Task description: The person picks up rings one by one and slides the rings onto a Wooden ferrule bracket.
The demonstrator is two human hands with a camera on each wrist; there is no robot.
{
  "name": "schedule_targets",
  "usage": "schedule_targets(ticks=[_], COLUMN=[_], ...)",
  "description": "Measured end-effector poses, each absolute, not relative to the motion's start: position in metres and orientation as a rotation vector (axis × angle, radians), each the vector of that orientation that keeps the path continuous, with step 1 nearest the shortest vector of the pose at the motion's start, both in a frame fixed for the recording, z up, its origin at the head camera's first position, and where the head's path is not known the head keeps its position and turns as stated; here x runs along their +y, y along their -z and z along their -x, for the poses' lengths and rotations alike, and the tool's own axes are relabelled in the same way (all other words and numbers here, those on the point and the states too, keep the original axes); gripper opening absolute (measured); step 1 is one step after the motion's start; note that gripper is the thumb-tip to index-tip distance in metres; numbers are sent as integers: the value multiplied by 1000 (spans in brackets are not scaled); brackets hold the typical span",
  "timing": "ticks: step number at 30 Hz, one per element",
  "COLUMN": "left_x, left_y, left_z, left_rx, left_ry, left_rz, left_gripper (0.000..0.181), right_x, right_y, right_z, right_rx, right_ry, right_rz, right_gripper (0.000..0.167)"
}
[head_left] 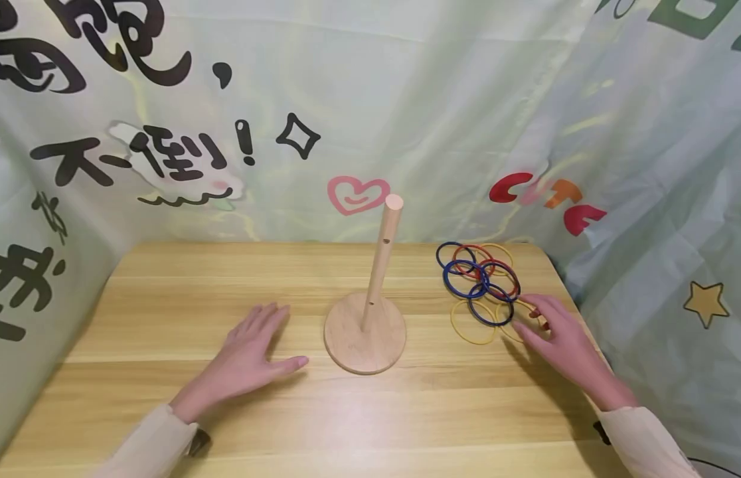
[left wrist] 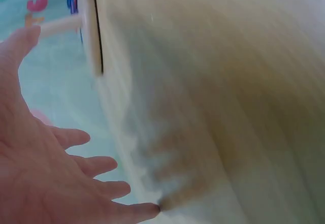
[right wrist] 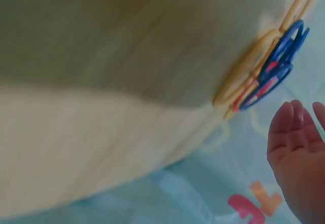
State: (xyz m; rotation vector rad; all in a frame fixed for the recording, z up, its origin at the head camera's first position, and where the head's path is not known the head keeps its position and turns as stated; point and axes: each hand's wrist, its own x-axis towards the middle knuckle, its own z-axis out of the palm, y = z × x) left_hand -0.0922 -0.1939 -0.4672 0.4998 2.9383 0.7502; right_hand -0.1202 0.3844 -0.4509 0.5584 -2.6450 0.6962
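A wooden post [head_left: 379,259] rises from a round wooden base [head_left: 364,348] at mid-table. To its right lies an overlapping pile of thin rings: blue rings [head_left: 445,282], red ones, and yellow ones [head_left: 453,325]. My right hand [head_left: 564,342] is at the pile's right edge, fingers slightly bent over a yellow ring; whether they touch it I cannot tell. In the right wrist view that hand [right wrist: 299,153] shows beside the rings [right wrist: 244,71] with nothing gripped. Left of the base, my left hand [head_left: 242,358] is spread and empty; the left wrist view shows its fingers [left wrist: 94,165] apart.
The wooden table [head_left: 185,292] has a printed cloth [head_left: 406,99] hanging behind it and at both sides. A dark cable [head_left: 714,465] shows at the lower right. Dark bands are at both wrists.
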Motion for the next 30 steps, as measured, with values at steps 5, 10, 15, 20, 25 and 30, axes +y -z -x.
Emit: schedule_targets(ticks=[5, 10, 15, 20, 25, 30], left_x=[-168, -148, -135, -132, -132, -133], left_y=[473, 480, 483, 487, 488, 484], left_z=[95, 100, 108, 112, 117, 126], left_rx=[2888, 2844, 2829, 2835, 2842, 2802], left_ry=[-789, -826, -826, -822, -833, -763], left_rz=[-572, -603, -652, -664, -701, -714], left_gripper=[114, 117, 117, 117, 116, 117], right_x=[372, 362, 358, 355, 357, 361], right_y=[458, 463, 465, 466, 466, 466], right_z=[136, 148, 159, 167, 171, 175], right_rx=[-2657, -2678, -2686, -2719, -2783, -2810], right_ry=[-791, -866, -869, -818, -813, -792], right_rz=[-484, -374, -305, -322, -327, -334], right_gripper=[41, 33, 28, 24, 20, 18])
